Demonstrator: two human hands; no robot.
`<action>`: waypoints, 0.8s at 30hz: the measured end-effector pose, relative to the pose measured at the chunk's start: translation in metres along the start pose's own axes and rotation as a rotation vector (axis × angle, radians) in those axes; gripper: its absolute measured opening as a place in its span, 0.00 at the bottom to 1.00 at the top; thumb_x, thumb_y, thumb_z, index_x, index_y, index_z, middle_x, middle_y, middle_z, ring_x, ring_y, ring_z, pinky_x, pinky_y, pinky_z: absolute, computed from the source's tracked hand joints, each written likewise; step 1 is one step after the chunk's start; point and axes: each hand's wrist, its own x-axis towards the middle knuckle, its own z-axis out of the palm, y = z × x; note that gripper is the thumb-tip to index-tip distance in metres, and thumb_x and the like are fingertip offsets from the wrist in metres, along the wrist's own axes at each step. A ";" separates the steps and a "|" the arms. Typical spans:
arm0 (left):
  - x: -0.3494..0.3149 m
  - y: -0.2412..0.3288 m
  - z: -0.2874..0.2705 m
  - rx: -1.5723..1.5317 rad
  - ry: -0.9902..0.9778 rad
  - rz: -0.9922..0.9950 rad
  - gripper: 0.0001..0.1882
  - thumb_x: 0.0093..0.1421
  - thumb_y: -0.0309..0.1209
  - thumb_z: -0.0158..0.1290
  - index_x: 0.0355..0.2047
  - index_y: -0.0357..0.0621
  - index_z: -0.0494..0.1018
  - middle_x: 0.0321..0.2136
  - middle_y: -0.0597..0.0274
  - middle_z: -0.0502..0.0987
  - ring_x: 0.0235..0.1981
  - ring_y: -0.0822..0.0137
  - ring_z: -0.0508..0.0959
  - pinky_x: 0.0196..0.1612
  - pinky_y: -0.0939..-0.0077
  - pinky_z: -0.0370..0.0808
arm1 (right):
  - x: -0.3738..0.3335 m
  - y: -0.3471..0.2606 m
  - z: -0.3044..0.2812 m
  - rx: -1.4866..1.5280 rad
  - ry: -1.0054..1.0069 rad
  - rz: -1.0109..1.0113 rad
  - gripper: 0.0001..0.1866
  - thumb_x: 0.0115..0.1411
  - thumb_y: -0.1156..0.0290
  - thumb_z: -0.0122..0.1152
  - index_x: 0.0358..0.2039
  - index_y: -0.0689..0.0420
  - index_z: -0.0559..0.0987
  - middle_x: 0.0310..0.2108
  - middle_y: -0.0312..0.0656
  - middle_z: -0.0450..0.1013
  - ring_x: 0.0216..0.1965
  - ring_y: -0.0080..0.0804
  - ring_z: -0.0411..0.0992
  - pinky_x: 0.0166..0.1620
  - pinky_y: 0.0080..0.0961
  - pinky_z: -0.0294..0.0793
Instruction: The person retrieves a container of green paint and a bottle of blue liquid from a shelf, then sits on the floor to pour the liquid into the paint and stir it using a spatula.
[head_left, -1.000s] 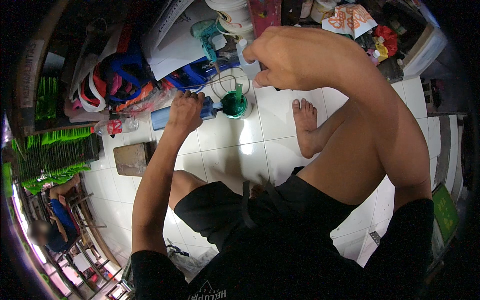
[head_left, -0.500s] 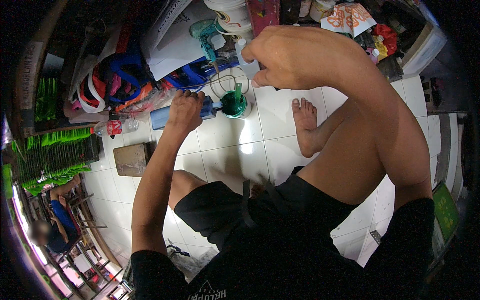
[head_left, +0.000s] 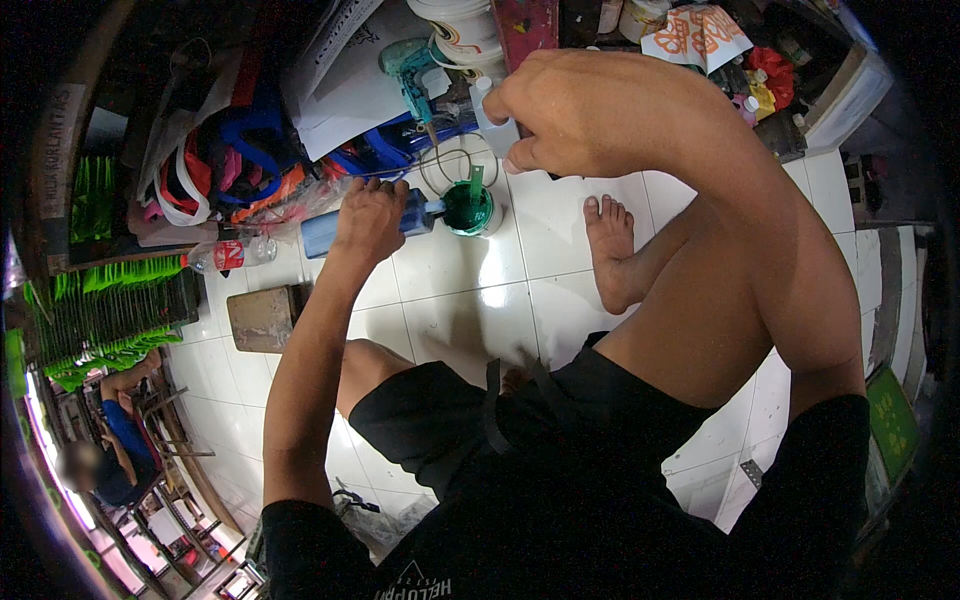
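Observation:
My left hand [head_left: 368, 222] is wrapped round a translucent blue bottle [head_left: 322, 234], which lies tilted on its side with its neck over the rim of a small tub [head_left: 489, 228]. Dark green paint [head_left: 462, 212] fills the inside of the tub, and a green stick [head_left: 477, 181] stands up in it. My right hand [head_left: 570, 115] hangs higher up with bent fingers, close beside a pale squarish bottle [head_left: 497, 137]. Whether those fingers touch that bottle or pinch something small is hidden.
A teal heat gun or drill [head_left: 405, 68] lies near white buckets [head_left: 455, 30] at the back. On the left are a clear plastic bottle [head_left: 232, 255], a brown box [head_left: 262, 320] and a green-edged rack [head_left: 110, 310]. Another person [head_left: 120, 450] sits at far left.
The blue bottle and my left hand have barely shifted. My right hand stays in the same place.

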 end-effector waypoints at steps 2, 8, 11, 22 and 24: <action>0.000 0.000 0.000 -0.026 0.024 -0.007 0.22 0.42 0.28 0.61 0.40 0.42 0.73 0.33 0.53 0.80 0.43 0.58 0.79 0.48 0.66 0.68 | 0.000 0.001 0.001 0.000 0.010 -0.001 0.14 0.54 0.66 0.64 0.35 0.64 0.82 0.36 0.56 0.80 0.39 0.48 0.81 0.43 0.40 0.81; 0.003 0.001 -0.002 -0.075 0.061 -0.031 0.24 0.42 0.29 0.62 0.43 0.41 0.73 0.36 0.53 0.81 0.45 0.58 0.78 0.49 0.65 0.68 | 0.001 0.004 0.004 0.017 0.043 -0.028 0.15 0.55 0.65 0.64 0.35 0.65 0.82 0.37 0.56 0.80 0.39 0.49 0.81 0.44 0.40 0.81; 0.001 -0.001 0.000 -0.118 0.004 -0.082 0.27 0.42 0.30 0.62 0.46 0.41 0.72 0.39 0.53 0.81 0.47 0.57 0.78 0.51 0.64 0.68 | 0.002 -0.002 -0.006 0.038 -0.080 0.041 0.16 0.56 0.64 0.63 0.37 0.65 0.82 0.38 0.56 0.80 0.39 0.50 0.81 0.44 0.41 0.80; -0.020 -0.013 0.051 -0.510 -0.120 -0.299 0.33 0.44 0.32 0.63 0.52 0.40 0.68 0.45 0.46 0.79 0.51 0.49 0.77 0.55 0.55 0.70 | 0.011 0.002 0.001 0.076 -0.163 0.086 0.20 0.57 0.58 0.63 0.43 0.61 0.82 0.41 0.55 0.79 0.44 0.52 0.78 0.49 0.44 0.77; -0.022 -0.014 0.052 -0.612 -0.130 -0.328 0.34 0.44 0.31 0.64 0.53 0.40 0.68 0.45 0.45 0.79 0.51 0.47 0.77 0.55 0.55 0.70 | 0.010 0.008 0.008 0.085 -0.119 0.067 0.20 0.57 0.58 0.63 0.43 0.60 0.82 0.39 0.54 0.79 0.43 0.52 0.78 0.48 0.44 0.77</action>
